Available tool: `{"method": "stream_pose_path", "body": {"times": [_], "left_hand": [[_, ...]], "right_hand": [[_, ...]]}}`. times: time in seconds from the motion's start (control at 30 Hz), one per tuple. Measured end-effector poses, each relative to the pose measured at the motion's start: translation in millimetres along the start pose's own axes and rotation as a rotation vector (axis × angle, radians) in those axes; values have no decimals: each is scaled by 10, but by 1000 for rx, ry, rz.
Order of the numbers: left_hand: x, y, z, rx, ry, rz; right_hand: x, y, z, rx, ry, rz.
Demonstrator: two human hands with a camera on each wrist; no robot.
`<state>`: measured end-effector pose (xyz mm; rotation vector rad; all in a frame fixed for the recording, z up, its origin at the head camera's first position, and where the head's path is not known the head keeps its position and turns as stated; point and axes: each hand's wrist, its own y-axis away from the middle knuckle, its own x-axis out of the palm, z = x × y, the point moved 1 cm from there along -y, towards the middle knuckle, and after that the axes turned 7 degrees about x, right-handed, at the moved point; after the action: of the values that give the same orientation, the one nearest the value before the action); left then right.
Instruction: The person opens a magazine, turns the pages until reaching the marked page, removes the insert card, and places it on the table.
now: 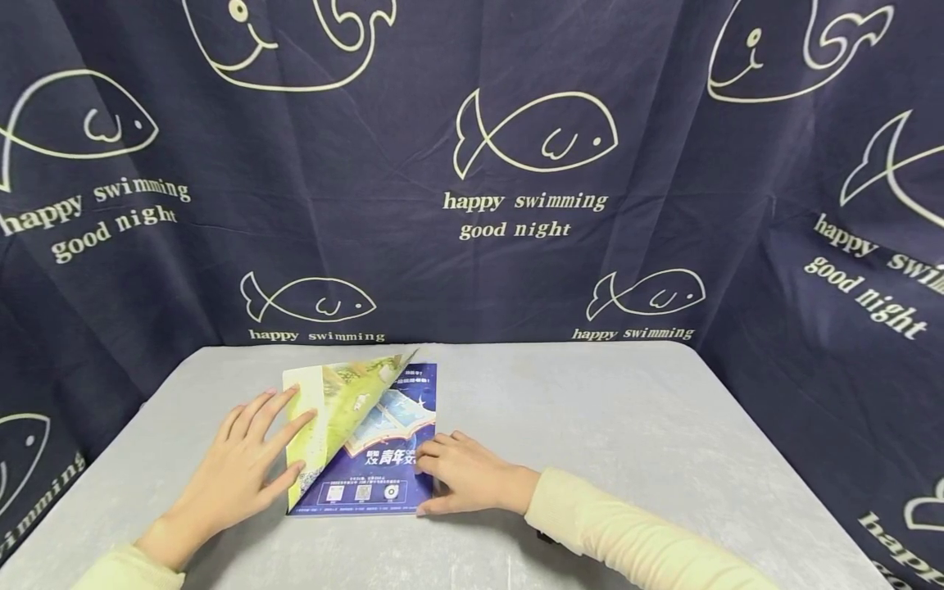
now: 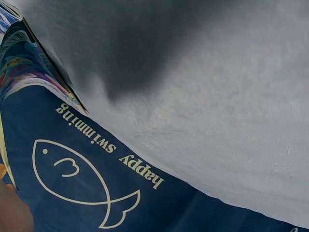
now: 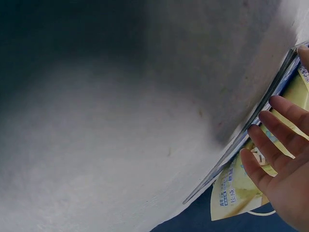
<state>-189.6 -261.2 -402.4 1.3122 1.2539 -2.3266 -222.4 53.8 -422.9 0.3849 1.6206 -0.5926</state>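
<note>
A magazine [image 1: 361, 510] lies on the table, its blue page [image 1: 424, 393] with an open-book picture and white print facing up. Over its left part stands a raised green-and-yellow page [image 1: 342, 401], slanting diagonally. My left hand [image 1: 247, 459] has its fingers spread against the outer left side of that page. Beside the magazine's right edge, my right hand [image 1: 465, 475] rests with fingertips on the blue page and thumb near the lower corner. In the right wrist view, the right hand's fingers [image 3: 265, 142] look extended and apart. Only a bit of the left hand [image 2: 14, 210] shows in the left wrist view.
The pale grey table [image 1: 627, 426] stretches to both sides of the magazine. A dark blue curtain [image 1: 516, 279] with white fish drawings and lettering hangs behind and on both sides. A small dark object [image 1: 546, 537] shows under the right sleeve.
</note>
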Motion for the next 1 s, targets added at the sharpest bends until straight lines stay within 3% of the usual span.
{"method": "stream_pose_path", "body": {"times": [0.33, 0.6, 1.0], "left_hand": [[4, -12, 33, 82, 5, 43], [42, 26, 59, 92, -8, 109], [62, 70, 97, 143, -10, 107]], "right_hand": [[-15, -12, 16, -7, 15, -5], [-19, -17, 22, -15, 16, -1], [-43, -24, 36, -24, 31, 10]]}}
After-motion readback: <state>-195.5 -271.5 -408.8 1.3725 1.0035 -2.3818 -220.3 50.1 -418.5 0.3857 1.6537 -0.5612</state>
